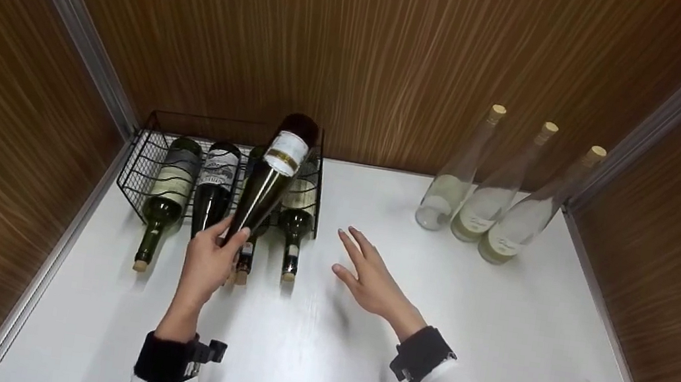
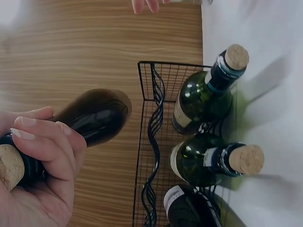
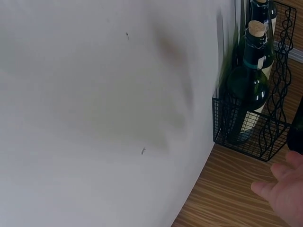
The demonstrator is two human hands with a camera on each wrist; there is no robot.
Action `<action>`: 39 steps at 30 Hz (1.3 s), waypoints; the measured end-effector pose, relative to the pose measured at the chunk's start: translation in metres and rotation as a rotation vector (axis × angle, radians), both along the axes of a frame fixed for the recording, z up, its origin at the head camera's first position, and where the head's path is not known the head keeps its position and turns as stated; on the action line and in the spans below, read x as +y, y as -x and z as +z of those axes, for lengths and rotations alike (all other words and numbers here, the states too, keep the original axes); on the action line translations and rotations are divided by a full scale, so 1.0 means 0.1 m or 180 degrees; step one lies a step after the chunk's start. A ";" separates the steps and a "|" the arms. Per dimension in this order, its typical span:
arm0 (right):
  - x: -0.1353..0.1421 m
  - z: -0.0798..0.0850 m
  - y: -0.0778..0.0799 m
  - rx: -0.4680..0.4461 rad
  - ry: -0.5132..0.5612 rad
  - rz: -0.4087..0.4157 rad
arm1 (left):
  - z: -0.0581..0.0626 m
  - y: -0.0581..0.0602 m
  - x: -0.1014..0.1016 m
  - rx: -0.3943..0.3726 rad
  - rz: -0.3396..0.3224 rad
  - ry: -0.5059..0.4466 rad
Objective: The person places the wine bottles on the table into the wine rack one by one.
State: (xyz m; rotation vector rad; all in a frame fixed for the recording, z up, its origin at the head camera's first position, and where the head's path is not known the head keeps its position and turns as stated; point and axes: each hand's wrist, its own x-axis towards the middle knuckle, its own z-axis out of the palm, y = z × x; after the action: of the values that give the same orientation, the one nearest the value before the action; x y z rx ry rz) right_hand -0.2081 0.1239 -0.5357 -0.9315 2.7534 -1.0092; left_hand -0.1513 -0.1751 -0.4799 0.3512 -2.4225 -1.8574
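Observation:
My left hand [image 1: 209, 264] grips a dark wine bottle [image 1: 264, 191] by its neck. The bottle tilts, base up and away, above a black wire rack [image 1: 135, 179], and its white label faces up. In the left wrist view the fingers [image 2: 52, 142] curl round the neck, with the cork near the palm. Several corked wine bottles lie in the rack, among them a green one [image 1: 164, 206] at the left and another [image 1: 294, 224] at the right end. My right hand [image 1: 377, 283] hovers over the white surface right of the rack, fingers spread, holding nothing.
Three clear corked bottles with pale labels, the nearest one [image 1: 518, 232] included, stand at the back right of the white surface [image 1: 463, 315]. Wood-grain panels [image 1: 399, 59] enclose the back and both sides, with metal strips [image 1: 80, 28] at the corners.

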 end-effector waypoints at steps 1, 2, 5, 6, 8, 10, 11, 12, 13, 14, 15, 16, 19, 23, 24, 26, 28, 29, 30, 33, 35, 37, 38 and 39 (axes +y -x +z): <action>-0.02 0.00 0.00 0.0005 -0.0016 0.0015 | -0.01 0.00 -0.03 -0.0023 0.0014 -0.0029; -0.05 0.00 0.00 0.0017 -0.0027 0.0033 | -0.02 -0.01 -0.05 -0.0039 0.0034 -0.0044; -0.12 0.00 -0.01 0.0058 -0.0034 0.0096 | -0.05 -0.03 -0.13 -0.0090 0.0105 -0.0052; -0.14 0.00 -0.01 0.0079 -0.0034 0.0119 | -0.06 -0.03 -0.16 -0.0101 0.0135 -0.0059; -0.18 0.00 -0.02 0.0085 -0.0042 0.0135 | -0.07 -0.05 -0.22 -0.0118 0.0199 -0.0063; -0.22 -0.01 -0.03 0.0091 -0.0054 0.0152 | -0.08 -0.06 -0.29 -0.0138 0.0240 -0.0091; -0.23 -0.01 -0.04 0.0096 -0.0052 0.0165 | -0.08 -0.07 -0.32 -0.0153 0.0267 -0.0127; -0.25 -0.01 -0.04 0.0104 -0.0056 0.0175 | -0.07 -0.07 -0.35 -0.0184 0.0298 -0.0162; -0.26 -0.01 -0.05 0.0103 -0.0065 0.0190 | -0.07 -0.09 -0.38 -0.0220 0.0327 -0.0213; -0.28 -0.01 -0.05 0.0107 -0.0068 0.0212 | -0.06 -0.10 -0.42 -0.0249 0.0356 -0.0249; -0.29 -0.01 -0.06 0.0116 -0.0078 0.0236 | -0.06 -0.11 -0.45 -0.0286 0.0397 -0.0239; -0.30 -0.02 -0.06 0.0117 -0.0091 0.0256 | -0.05 -0.13 -0.49 -0.0316 0.0443 -0.0208; -0.32 -0.03 -0.08 0.0109 -0.0129 0.0296 | -0.05 -0.16 -0.59 -0.0352 0.0550 -0.0030; -0.35 -0.04 -0.10 0.0090 -0.0154 0.0312 | -0.05 -0.18 -0.72 -0.0338 0.0650 0.0173; -0.36 -0.04 -0.10 0.0090 -0.0157 0.0319 | -0.05 -0.18 -0.75 -0.0332 0.0669 0.0161; -0.38 -0.04 -0.12 0.0099 -0.0150 0.0341 | -0.06 -0.19 -0.81 -0.0328 0.0707 0.0171; -0.40 -0.04 -0.12 0.0103 -0.0155 0.0366 | -0.07 -0.21 -0.87 -0.0317 0.0747 0.0185; -0.41 -0.05 -0.13 0.0120 -0.0150 0.0380 | -0.07 -0.21 -0.90 -0.0315 0.0764 0.0181; -0.41 -0.05 -0.13 0.0142 -0.0144 0.0399 | -0.08 -0.22 -0.92 -0.0312 0.0784 0.0190; -0.43 -0.05 -0.13 0.0168 -0.0166 0.0429 | -0.08 -0.23 -1.00 -0.0322 0.0842 0.0239; -0.45 -0.06 -0.14 0.0184 -0.0171 0.0441 | -0.08 -0.22 -1.05 -0.0325 0.0870 0.0269; -0.45 -0.06 -0.14 0.0176 -0.0189 0.0449 | -0.07 -0.22 -1.09 -0.0328 0.0884 0.0284; -0.46 -0.06 -0.14 0.0172 -0.0188 0.0452 | -0.06 -0.22 -1.11 -0.0325 0.0889 0.0283; -0.46 -0.06 -0.14 0.0179 -0.0186 0.0458 | -0.06 -0.22 -1.13 -0.0325 0.0891 0.0289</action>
State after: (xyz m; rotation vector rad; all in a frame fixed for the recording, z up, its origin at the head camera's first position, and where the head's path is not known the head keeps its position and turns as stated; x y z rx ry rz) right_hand -0.1938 0.0779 -0.5420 -1.1465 2.6974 -0.8880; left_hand -0.1298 -0.2883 -0.4858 0.7517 -2.3629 -1.6437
